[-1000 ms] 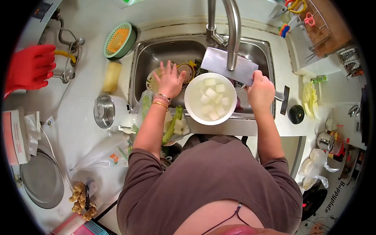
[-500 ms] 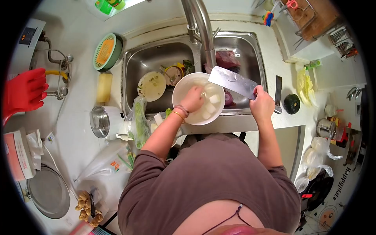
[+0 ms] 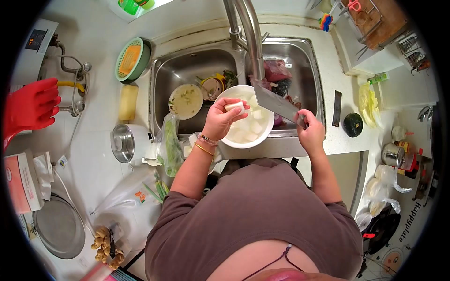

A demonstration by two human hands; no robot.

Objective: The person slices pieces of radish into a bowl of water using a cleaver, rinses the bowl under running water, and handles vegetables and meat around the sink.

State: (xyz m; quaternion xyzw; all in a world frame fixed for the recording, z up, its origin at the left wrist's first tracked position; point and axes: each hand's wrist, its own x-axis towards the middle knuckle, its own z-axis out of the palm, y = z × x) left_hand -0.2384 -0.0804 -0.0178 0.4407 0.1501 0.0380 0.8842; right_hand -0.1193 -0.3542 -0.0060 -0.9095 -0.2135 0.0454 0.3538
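Over the left side of a white bowl (image 3: 269,125), my left hand (image 3: 222,118) grips a white chunk (image 3: 235,107) between thumb and fingers. Several white chunks (image 3: 248,127) lie in the bowl, which stands at the sink's front edge. My right hand (image 3: 311,133) is closed round the handle end of a cleaver (image 3: 277,105). Its broad blade slants over the bowl's right rim and the right basin, with the far end under the faucet (image 3: 253,40). The blade does not touch the chunk in my left hand.
In the left basin (image 3: 176,68) sits a dish of cloudy liquid (image 3: 186,101). Raw meat (image 3: 277,70) lies in the right basin. Bagged greens (image 3: 172,149) are left of the bowl. A dark green round vegetable (image 3: 352,124) rests on the right counter.
My left hand first moved from over the left basin into the bowl, then rose with a white chunk. The cleaver stayed in my right hand and now tilts more steeply.
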